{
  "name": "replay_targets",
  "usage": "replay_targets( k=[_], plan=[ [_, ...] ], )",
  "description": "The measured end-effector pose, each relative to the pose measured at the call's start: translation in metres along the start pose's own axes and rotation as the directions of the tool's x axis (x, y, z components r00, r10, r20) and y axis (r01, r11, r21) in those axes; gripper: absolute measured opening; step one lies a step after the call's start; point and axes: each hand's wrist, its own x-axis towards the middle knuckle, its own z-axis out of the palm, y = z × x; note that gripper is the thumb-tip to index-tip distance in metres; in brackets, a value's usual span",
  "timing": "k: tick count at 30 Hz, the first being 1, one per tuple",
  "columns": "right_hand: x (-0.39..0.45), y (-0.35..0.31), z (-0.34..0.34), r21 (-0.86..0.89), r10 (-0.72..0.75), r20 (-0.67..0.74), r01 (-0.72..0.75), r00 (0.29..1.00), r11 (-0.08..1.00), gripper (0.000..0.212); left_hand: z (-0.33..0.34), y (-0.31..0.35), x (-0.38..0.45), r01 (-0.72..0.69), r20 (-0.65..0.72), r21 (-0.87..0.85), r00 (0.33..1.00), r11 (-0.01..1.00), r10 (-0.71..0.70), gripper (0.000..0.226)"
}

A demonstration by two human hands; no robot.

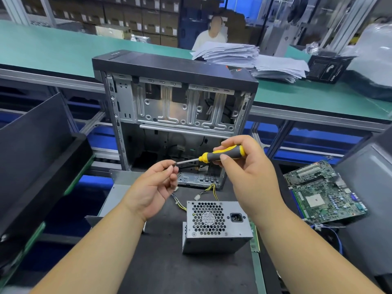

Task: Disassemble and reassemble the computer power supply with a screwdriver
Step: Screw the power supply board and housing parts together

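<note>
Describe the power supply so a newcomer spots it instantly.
Start at the open computer case standing on the black mat. Just in front of it, between the person's forearms, sits the power supply: a grey metal box. Its honeycomb fan grille and black mains socket distinguish it from the green motherboard lying to its right.

Right hand (pixel 244 164) gripping, fingers curled; left hand (pixel 152 187) pinching (thumb against forefinger), both forearms raised.
</note>
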Motion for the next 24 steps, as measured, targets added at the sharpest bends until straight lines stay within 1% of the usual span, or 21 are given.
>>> replay_targets(
  k=[3,6,8,10,13,16,21,24],
  plan=[
    [-0.001,0.001,-0.002,-0.01,0.007,-0.009,-0.007,1.0,1.0,0.02,0.002,0.001,0.001,0.002,-0.002,0.007,1.0,1.0,-0.002,0.015],
    [0.0,0.002,-0.003,-0.008,0.014,-0.012,-0.014,1.0,1.0,0.02,0.003,0.0,0.002,0.008,-0.017,0.033,1.0,0.999,-0.007,0.019],
    [0.001,0.004,-0.003,-0.017,0.02,-0.005,-0.02,1.0,1.0,0.02,0.005,0.0,0.004,0.009,-0.039,0.081,0.999,0.997,-0.006,0.02],
    [0.001,0.006,-0.005,-0.054,0.022,0.005,-0.022,1.0,0.998,0.022,0.007,-0.001,0.008,0.001,-0.077,0.154,0.997,0.988,0.011,0.014],
    [0.003,0.009,-0.005,-0.087,0.049,0.007,-0.048,0.999,0.995,0.026,0.009,-0.003,0.012,-0.018,-0.129,0.295,0.99,0.955,0.058,0.013],
    [0.004,0.011,-0.005,-0.082,0.091,-0.003,-0.091,0.996,0.992,0.025,0.012,-0.004,0.015,-0.063,-0.132,0.406,0.983,0.912,0.127,0.014],
    [0.005,0.014,-0.003,-0.076,0.127,-0.045,-0.13,0.991,0.989,0.023,0.011,-0.006,0.018,-0.135,-0.118,0.461,0.97,0.877,0.212,0.018],
    [0.005,0.016,-0.001,-0.058,0.153,-0.043,-0.155,0.987,0.986,0.024,0.009,-0.007,0.019,-0.162,-0.113,0.479,0.963,0.863,0.244,0.02]
  ],
)
